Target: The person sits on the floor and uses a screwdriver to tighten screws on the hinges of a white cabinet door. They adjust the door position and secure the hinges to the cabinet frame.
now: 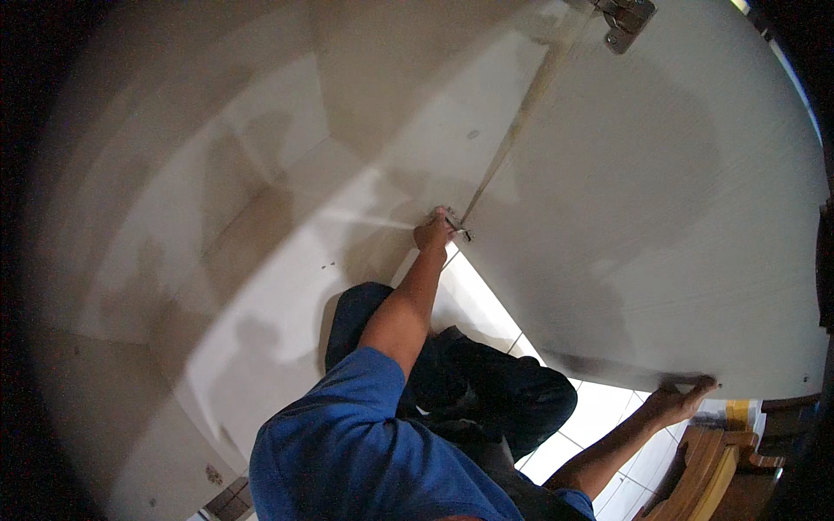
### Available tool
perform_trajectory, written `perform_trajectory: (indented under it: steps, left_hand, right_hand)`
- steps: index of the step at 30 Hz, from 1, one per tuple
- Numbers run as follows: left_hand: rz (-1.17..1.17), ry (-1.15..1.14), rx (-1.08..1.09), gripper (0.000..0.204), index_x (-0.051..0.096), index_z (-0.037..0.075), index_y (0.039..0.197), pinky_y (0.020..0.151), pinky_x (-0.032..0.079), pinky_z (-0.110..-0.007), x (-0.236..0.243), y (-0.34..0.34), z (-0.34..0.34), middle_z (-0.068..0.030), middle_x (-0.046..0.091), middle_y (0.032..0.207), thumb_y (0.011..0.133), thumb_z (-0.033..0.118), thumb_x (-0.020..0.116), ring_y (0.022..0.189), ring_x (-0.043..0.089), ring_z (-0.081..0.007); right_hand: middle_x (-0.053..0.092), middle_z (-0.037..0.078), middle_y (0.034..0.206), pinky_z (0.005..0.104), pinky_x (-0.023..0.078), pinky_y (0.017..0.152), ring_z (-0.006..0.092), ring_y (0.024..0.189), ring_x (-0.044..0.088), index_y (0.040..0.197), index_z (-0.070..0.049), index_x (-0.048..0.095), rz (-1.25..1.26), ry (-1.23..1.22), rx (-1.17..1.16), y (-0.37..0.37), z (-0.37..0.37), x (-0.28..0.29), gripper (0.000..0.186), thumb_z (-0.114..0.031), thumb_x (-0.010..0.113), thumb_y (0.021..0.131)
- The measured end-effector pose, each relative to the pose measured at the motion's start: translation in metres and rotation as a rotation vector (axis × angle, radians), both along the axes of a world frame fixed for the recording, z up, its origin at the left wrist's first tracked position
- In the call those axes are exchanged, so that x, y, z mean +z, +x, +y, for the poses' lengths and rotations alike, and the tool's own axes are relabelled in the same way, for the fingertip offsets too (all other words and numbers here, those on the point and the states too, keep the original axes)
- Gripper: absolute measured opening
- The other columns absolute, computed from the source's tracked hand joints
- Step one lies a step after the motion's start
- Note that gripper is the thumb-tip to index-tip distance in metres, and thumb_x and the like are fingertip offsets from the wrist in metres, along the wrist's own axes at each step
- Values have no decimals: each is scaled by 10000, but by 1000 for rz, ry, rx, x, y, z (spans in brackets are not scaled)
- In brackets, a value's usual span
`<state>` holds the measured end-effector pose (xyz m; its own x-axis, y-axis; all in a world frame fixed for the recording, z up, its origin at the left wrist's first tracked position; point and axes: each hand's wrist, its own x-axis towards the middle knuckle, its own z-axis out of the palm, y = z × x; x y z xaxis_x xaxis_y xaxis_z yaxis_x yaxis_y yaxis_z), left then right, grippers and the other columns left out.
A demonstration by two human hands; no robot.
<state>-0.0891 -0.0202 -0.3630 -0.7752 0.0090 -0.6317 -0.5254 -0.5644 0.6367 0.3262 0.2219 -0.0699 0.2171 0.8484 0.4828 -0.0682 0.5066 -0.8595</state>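
Note:
A large pale cabinet door (pixel 625 234) stands swung open on the right. My right hand (pixel 682 401) is closed round its lower edge near the outer corner, the thumb lying on the face of the door. At the hinge side, my left hand (pixel 434 231) is closed at the lower metal hinge (pixel 460 230), between the door and the cabinet's side panel. The fingers partly cover that hinge, so how it is fixed cannot be seen. Higher on the same door edge sits another metal hinge (pixel 627 19).
The pale cabinet interior (pixel 261 217) fills the left, crossed by shadows. Below the door are white floor tiles (pixel 599 412). Carved wooden furniture (pixel 708 473) stands at the lower right, close to my right forearm. My bent legs in dark trousers (pixel 486 391) are between my arms.

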Motion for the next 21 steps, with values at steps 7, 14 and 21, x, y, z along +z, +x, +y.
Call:
perform_trajectory:
  steps: [7, 14, 21]
  left_hand:
    - [38, -29, -50, 305, 637, -11, 1000, 582, 593, -323, 5, 7, -11, -137, 696, 890, 946, 277, 721, 724, 693, -222]
    - [80, -69, -167, 276, 664, 27, 975, 573, 585, -324, 6, -2, -15, -119, 698, 856, 951, 296, 717, 702, 691, -205]
    - [47, -29, -188, 309, 664, -10, 994, 556, 585, -322, -9, -17, -4, -129, 704, 837, 959, 293, 713, 663, 686, -213]
  right_hand:
    - [565, 67, 857, 304, 426, 523, 167, 680, 502, 959, -23, 610, -64, 64, -16, 5, -12, 2, 548, -564, 537, 1009]
    - [504, 77, 955, 349, 387, 649, 188, 815, 452, 1084, 8, 582, 90, -54, 126, -3, -9, 13, 585, -566, 604, 974]
    - [562, 209, 1324, 457, 421, 1019, 292, 1191, 515, 1347, 116, 527, 48, -207, 161, -14, 16, 18, 821, -558, 701, 912]
